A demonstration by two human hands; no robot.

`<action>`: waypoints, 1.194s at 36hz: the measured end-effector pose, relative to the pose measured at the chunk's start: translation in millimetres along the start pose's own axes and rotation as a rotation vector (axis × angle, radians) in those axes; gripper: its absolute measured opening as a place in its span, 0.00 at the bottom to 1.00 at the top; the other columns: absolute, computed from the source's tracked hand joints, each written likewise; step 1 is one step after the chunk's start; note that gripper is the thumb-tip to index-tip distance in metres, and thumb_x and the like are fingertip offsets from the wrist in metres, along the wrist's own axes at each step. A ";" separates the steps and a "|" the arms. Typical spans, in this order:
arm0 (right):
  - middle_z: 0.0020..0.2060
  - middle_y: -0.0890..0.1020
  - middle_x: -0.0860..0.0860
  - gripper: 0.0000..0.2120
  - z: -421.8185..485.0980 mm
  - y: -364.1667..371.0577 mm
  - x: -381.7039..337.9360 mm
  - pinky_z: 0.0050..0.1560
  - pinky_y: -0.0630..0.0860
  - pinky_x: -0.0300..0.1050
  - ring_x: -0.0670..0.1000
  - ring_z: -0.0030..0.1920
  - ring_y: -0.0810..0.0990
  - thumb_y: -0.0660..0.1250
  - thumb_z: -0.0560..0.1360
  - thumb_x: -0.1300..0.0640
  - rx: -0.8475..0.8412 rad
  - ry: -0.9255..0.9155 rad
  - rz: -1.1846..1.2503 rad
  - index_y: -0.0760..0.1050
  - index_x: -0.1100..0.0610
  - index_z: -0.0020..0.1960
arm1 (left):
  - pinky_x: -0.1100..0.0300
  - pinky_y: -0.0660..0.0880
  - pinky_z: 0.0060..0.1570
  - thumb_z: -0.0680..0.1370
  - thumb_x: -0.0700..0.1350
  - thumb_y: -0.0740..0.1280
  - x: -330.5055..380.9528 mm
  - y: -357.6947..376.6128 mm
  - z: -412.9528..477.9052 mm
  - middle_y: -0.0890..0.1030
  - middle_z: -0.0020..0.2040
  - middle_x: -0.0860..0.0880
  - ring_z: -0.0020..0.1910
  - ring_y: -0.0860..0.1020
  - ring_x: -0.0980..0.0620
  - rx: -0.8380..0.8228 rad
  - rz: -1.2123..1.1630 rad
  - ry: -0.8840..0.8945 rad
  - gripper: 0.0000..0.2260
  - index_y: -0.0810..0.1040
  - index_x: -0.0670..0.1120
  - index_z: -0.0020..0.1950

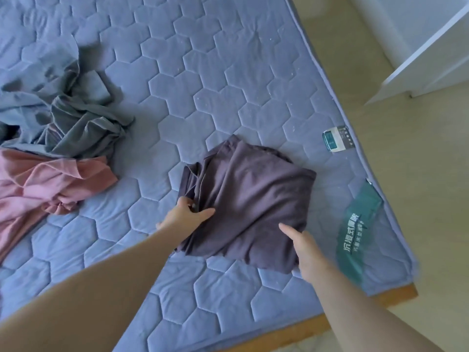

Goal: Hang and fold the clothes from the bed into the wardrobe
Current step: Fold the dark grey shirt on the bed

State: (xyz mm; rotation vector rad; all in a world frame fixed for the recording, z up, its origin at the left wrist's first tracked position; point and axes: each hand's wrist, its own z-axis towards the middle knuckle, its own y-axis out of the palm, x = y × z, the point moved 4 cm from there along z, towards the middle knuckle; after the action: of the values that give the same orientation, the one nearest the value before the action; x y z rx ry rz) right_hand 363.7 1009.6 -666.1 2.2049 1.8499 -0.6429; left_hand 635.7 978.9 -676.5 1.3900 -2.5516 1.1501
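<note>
A dark purple garment (250, 201), folded into a rough square, lies on the bed near its right edge and close to the near corner. The left hand (186, 215) grips the garment's left side, where several layers bunch together: the thumb lies on top of the cloth and the fingers (183, 201) are curled over the bunched edge. The right hand (305, 248) holds the garment's near right corner, thumb pressed on top of the cloth, the other fingers tucked under the edge and out of sight. Both bare forearms reach in from the bottom of the view.

The bed is a bare mattress (203, 80) with a blue cover quilted in hexagons. On its right edge are a green label with white characters (355, 224) and a small printed tag (336, 138). Well apart to the left, a crumpled grey garment (73, 123) lies in a heap, and a pink garment (38, 184) lies just beside it, touching its near side. A wooden bed frame (330, 318) shows below the mattress. Beyond the bed lie a pale floor (418, 199) and a white wardrobe panel (431, 59).
</note>
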 end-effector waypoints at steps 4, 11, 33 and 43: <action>0.52 0.79 0.53 0.22 12.0 3.6 -26.0 0.45 0.71 0.42 0.50 0.46 0.78 0.73 0.70 0.56 0.133 -0.141 0.109 0.72 0.61 0.61 | 0.54 0.69 0.59 0.70 0.58 0.71 30.2 1.0 7.4 0.74 0.54 0.51 0.58 0.74 0.46 0.046 -0.133 0.064 0.32 0.64 0.48 0.68; 0.39 0.82 0.49 0.03 4.5 21.3 -59.5 0.38 0.74 0.41 0.49 0.39 0.80 0.71 0.71 0.59 0.075 -0.264 0.073 0.77 0.55 0.43 | 0.58 0.74 0.44 0.76 0.43 0.65 41.3 -23.1 -1.1 0.80 0.41 0.48 0.43 0.77 0.48 0.042 -0.454 0.166 0.04 0.79 0.47 0.47; 0.59 0.77 0.53 0.31 40.7 35.8 -32.3 0.57 0.71 0.45 0.52 0.56 0.76 0.74 0.69 0.48 0.123 -0.078 -0.096 0.69 0.60 0.66 | 0.60 0.72 0.44 0.68 0.56 0.75 11.4 12.6 16.6 0.79 0.46 0.50 0.44 0.77 0.52 -0.157 -0.399 -0.148 0.23 0.74 0.45 0.55; 0.45 0.82 0.50 0.21 33.1 11.9 -28.3 0.46 0.75 0.44 0.50 0.45 0.80 0.75 0.68 0.50 -0.021 -0.019 -0.085 0.76 0.58 0.57 | 0.51 0.75 0.51 0.68 0.52 0.74 14.4 12.2 -11.6 0.83 0.43 0.43 0.46 0.80 0.44 -0.307 -0.683 -0.363 0.14 0.78 0.43 0.46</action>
State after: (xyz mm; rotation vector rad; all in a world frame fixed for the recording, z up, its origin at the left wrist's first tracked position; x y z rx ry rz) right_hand 364.9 968.4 -684.5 2.1096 1.9412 -0.6540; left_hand 614.4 979.6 -670.4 2.2545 -1.9944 0.4065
